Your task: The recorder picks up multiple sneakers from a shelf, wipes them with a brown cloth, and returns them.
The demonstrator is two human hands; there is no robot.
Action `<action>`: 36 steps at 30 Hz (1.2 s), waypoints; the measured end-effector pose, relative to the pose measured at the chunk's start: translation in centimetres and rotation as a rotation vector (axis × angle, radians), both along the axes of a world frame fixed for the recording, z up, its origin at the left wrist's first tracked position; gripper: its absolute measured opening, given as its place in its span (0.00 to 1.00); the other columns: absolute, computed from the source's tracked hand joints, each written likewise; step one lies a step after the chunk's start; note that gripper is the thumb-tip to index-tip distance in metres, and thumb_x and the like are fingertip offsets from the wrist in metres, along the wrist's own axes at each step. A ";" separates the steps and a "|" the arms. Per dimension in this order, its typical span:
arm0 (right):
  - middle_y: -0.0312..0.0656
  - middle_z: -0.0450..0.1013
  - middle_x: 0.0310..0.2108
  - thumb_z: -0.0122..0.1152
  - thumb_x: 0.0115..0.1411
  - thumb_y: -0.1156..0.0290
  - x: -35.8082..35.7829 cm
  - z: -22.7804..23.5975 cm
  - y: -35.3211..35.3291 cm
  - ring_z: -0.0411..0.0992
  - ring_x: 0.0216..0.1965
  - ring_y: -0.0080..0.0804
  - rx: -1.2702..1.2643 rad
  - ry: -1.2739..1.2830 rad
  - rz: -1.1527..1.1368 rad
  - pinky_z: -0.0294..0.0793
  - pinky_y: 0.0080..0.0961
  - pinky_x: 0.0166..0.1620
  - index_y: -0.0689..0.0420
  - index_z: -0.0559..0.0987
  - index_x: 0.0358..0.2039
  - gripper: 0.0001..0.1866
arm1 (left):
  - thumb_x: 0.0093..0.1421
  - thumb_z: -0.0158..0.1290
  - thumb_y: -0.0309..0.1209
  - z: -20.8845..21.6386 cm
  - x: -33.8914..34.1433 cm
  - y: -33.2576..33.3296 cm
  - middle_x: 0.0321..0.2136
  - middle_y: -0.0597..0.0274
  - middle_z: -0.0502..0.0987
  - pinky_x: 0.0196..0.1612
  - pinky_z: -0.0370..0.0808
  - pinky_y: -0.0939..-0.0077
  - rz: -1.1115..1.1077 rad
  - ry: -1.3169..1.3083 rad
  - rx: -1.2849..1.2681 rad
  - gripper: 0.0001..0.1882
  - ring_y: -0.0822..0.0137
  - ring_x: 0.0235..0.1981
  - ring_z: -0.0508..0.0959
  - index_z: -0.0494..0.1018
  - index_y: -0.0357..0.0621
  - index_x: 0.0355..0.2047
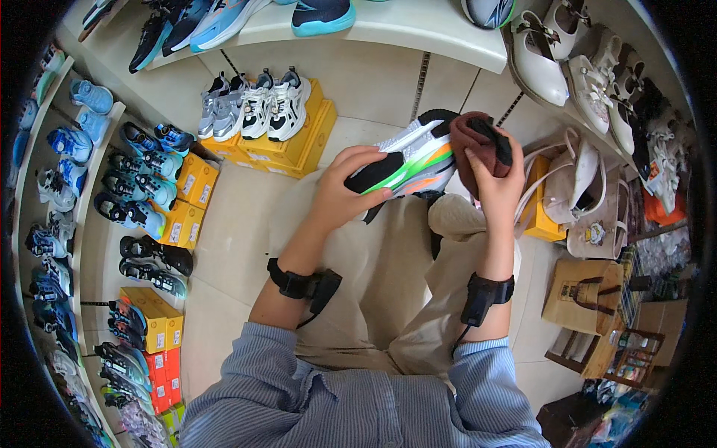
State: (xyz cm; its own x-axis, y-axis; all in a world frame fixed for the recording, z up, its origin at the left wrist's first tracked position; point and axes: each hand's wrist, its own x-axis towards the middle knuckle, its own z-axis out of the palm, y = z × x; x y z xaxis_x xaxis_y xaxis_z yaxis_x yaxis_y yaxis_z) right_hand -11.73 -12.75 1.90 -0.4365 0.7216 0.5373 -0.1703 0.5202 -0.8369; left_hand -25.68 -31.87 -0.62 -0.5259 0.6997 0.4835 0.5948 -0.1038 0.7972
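Observation:
In front of me, above my lap, a sneaker (417, 158) in white and grey with green and orange bands and black ends is held tilted. My left hand (345, 183) is closed round the shoe's left end, thumb along its near side. At the other end, my right hand (499, 173) grips a bunched brown and black cloth (472, 140), which lies against the shoe. The cloth covers part of that end, so I cannot see exactly how they touch. Black bands with small boxes sit on both my wrists.
White and silver sneakers (273, 106) stand on yellow shoe boxes (320, 127) ahead on the left. A shelf (418, 33) with shoes crosses the far side. More shoe racks (97, 168) line the left. Handbags (579, 183), a cardboard box (579, 295) and a wooden stool (597, 362) are on the right.

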 end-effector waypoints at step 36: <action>0.42 0.71 0.36 0.49 0.56 0.62 -1.6 -1.7 -2.5 0.72 0.36 0.33 -1.072 -0.123 0.397 0.73 0.30 0.37 0.58 0.68 0.43 0.17 | 0.57 0.44 0.38 -1.0 0.4 1.5 0.48 0.52 0.65 0.50 0.65 0.72 -0.369 -1.217 0.352 0.27 0.64 0.48 0.68 0.55 0.34 0.53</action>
State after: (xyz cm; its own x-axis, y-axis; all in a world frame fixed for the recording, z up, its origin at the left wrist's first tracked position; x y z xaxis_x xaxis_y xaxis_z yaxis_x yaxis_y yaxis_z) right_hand -13.37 -15.26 0.23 -0.7425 0.5819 -0.3319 -0.0496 -0.5418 -0.8390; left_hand -25.25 -30.41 -1.59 -0.5577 0.8296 0.0247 -0.5863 -0.4149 0.6957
